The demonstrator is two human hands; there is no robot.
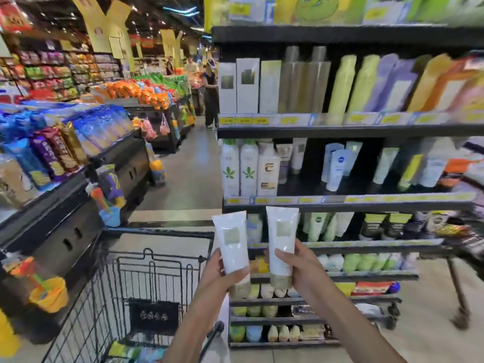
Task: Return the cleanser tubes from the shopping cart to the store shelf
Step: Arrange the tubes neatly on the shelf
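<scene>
The left hand (pixel 222 271) gripped one white tube (pixel 233 247) and the right hand (pixel 296 268) gripped a second tube (pixel 281 244), both upright, caps down, side by side above the cart (pixel 157 271). Behind them stood the shelf (pixel 348 206) of bottles. A shopper (pixel 210 98) stood far down the aisle.

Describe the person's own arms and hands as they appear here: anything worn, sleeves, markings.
Both forearms are bare up to the bottom edge of the picture; no sleeve, watch or glove shows. The left hand has what looks like a thin ring on one finger, though blur makes that uncertain. The right hand shows no ring or marking. Nails look short and unpainted.
</scene>
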